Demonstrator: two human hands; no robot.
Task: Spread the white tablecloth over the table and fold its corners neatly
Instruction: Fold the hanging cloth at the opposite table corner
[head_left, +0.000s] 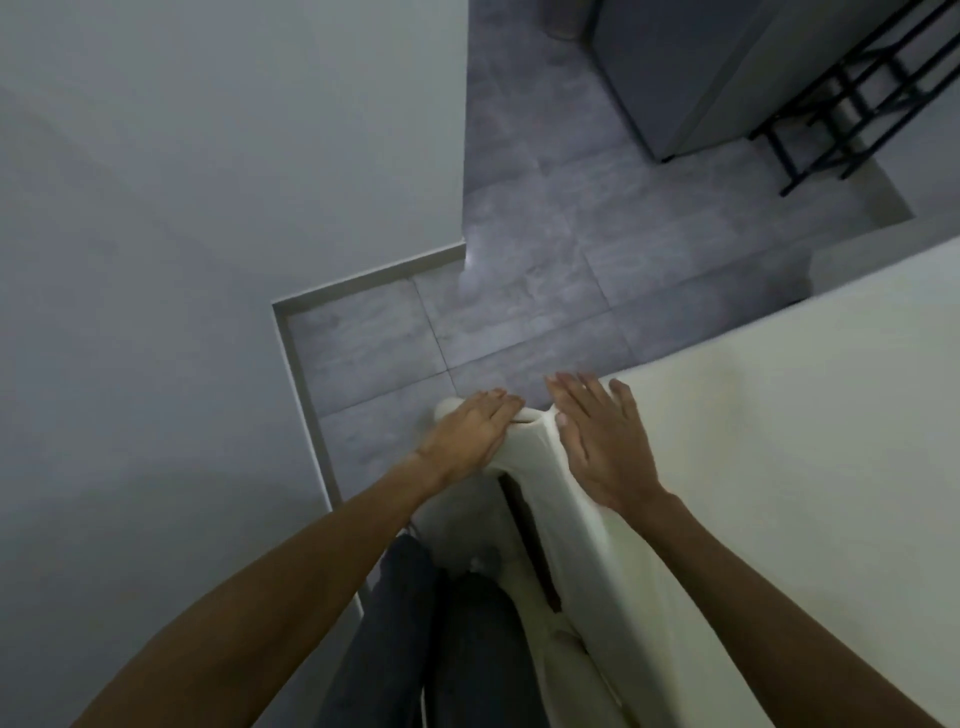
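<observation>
The white tablecloth (779, 441) covers the table at the right and hangs over its near edge. At the table's corner the cloth bunches into a fold (530, 441). My left hand (470, 434) lies flat against the hanging flap on the left side of that corner, fingers together. My right hand (602, 441) presses flat on the cloth on top of the corner, fingers spread. A dark slit in the hanging cloth (530, 540) shows the table beneath. Neither hand grips the cloth.
Grey tiled floor (545, 291) lies beyond the corner. A pale wall (182, 260) with a skirting board stands close on the left. A grey cabinet (675, 78) and a black rack (841, 104) stand at the far right. My dark trouser legs (441, 649) are below.
</observation>
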